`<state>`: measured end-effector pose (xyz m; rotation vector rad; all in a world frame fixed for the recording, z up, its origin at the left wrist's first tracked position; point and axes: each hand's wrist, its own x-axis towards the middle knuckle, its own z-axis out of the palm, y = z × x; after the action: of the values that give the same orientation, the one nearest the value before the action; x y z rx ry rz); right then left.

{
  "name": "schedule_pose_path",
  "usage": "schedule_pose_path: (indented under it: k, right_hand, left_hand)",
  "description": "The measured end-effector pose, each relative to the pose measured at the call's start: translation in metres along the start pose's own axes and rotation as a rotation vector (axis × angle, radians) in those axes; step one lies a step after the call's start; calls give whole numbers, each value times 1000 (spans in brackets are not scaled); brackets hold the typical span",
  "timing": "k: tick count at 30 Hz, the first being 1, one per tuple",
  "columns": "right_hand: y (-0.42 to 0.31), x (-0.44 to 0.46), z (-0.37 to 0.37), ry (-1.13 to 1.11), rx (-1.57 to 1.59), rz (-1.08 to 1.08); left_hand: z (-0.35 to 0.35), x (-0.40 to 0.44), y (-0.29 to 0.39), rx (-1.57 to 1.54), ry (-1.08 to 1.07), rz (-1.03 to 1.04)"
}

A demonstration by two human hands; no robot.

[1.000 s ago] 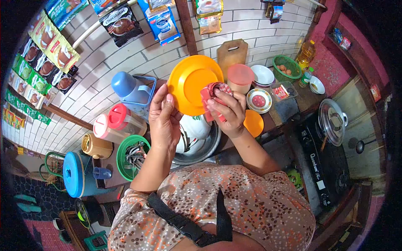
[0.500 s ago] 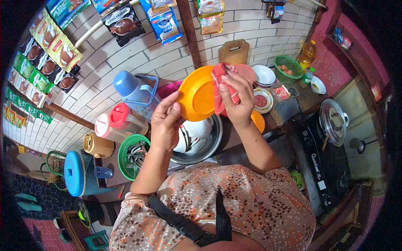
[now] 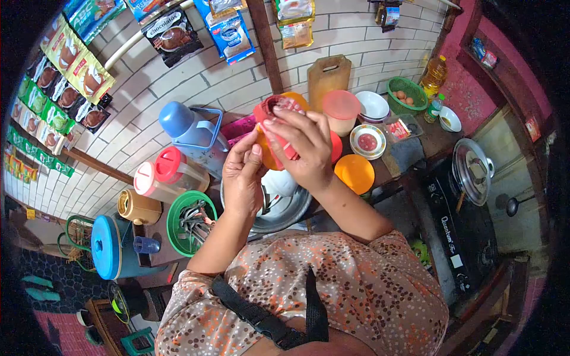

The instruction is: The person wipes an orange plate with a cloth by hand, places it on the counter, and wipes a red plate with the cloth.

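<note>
My left hand (image 3: pixel 244 169) pinches the near-left rim of an orange plate (image 3: pixel 268 155), which is held up and mostly hidden behind the fingers. A red cloth (image 3: pixel 265 109) lies over the plate, bunched under my right hand (image 3: pixel 307 148). The right fingers are curled round the cloth, pressing it to the plate. Below both hands stands a metal basin (image 3: pixel 297 212) with white bowls (image 3: pixel 279 183) in it, partly covered by my arms. Right of the basin, another orange plate (image 3: pixel 355 174) rests on the counter.
On the left are a green basket (image 3: pixel 173 228) of cutlery, lidded pitchers (image 3: pixel 172 165) and a blue thermos (image 3: pixel 190 133). To the right stand a pink-lidded container (image 3: pixel 341 110), bowls (image 3: pixel 373 105), a green egg basket (image 3: pixel 408 95) and a stove (image 3: pixel 454 228) with a lidded pot (image 3: pixel 472 172).
My right hand and the cloth have moved left across the orange plate, now covering most of it. The plate has turned to a narrower view, while my left hand keeps its rim.
</note>
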<state>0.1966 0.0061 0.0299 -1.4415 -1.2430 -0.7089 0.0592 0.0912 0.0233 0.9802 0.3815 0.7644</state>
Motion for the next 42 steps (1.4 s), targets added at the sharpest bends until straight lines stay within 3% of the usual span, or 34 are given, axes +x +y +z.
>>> schedule_pose_path:
  k: [7, 25, 42]
  right_hand:
    - [-12, -13, 10, -59, -17, 16]
    - [11, -45, -6, -56, -120, -196]
    - [36, -27, -21, 144, 108, 172]
  left_hand:
    - [6, 7, -2, -100, 32, 39]
    - [0, 13, 10, -224, 60, -73]
    - [7, 12, 17, 6, 102, -121]
